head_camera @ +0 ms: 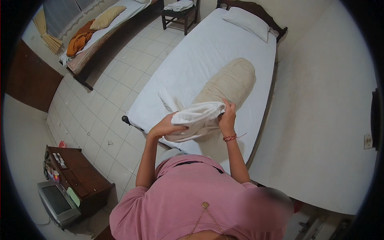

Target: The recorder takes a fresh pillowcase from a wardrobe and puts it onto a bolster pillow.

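Between my two hands a white cloth case [199, 115] is stretched, its gathered mouth facing me and a loose end trailing to the left. My left hand [168, 126] grips its left edge, the fingers partly inside the fabric. At the right edge my right hand [228, 115] pinches the rim, thumb and fingers closed on it. Just beyond the cloth lies a beige bolster [229, 79] on the bed, its near end hidden behind the cloth and my hands. Under it a white sheet [186, 69] covers the mattress.
A white pillow [247, 22] rests by the wooden headboard [255, 7]. Across the tiled floor [129, 78] stands a second bed with a yellow pillow [108, 17] and an orange cloth [81, 37]. Folded cloths lie on a chair [180, 13]. A television [58, 202] stands beside a wooden cabinet [81, 171].
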Demonstrator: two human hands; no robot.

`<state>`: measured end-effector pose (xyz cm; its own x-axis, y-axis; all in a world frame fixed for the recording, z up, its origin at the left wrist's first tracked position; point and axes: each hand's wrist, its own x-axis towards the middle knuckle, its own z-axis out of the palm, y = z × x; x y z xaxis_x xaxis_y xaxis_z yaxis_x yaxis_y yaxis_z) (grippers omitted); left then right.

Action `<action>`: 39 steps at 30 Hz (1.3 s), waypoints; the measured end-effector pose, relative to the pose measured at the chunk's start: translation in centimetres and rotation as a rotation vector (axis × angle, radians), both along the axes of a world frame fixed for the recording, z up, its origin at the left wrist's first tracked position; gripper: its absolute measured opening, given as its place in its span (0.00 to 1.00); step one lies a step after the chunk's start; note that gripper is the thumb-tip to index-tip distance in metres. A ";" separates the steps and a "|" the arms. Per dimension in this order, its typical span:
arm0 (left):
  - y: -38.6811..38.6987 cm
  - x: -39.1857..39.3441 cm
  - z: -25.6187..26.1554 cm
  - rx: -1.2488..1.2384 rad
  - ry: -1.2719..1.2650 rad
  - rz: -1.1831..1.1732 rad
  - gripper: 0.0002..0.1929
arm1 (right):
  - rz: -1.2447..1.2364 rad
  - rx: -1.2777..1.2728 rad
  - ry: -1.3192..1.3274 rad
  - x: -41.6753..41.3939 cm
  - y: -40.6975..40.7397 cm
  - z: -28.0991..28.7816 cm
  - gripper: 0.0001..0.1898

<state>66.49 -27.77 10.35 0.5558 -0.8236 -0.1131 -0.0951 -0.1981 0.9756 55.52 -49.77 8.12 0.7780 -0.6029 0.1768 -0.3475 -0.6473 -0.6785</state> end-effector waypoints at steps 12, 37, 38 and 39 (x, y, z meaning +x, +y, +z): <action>-1.7 1.3 -5.3 -0.265 0.150 0.516 0.11 | 0.028 0.058 0.351 0.0 0.1 0.2 0.27; -2.2 -2.7 -5.7 0.190 -0.557 0.435 0.18 | 0.251 0.373 -0.341 -3.9 -0.6 0.4 0.24; -2.2 -2.9 -5.6 0.063 -0.614 0.618 0.18 | 0.430 0.362 -0.357 -4.3 -0.4 -0.2 0.22; -1.8 -3.2 -5.1 -0.057 -0.670 0.811 0.17 | 0.443 0.367 -0.354 -4.6 0.3 0.0 0.22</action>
<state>63.30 -29.62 5.28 0.8771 -0.1719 0.4484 -0.4782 -0.3988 0.7825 50.90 -49.48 8.16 0.8983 -0.3104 0.3109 0.1813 -0.3829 -0.9058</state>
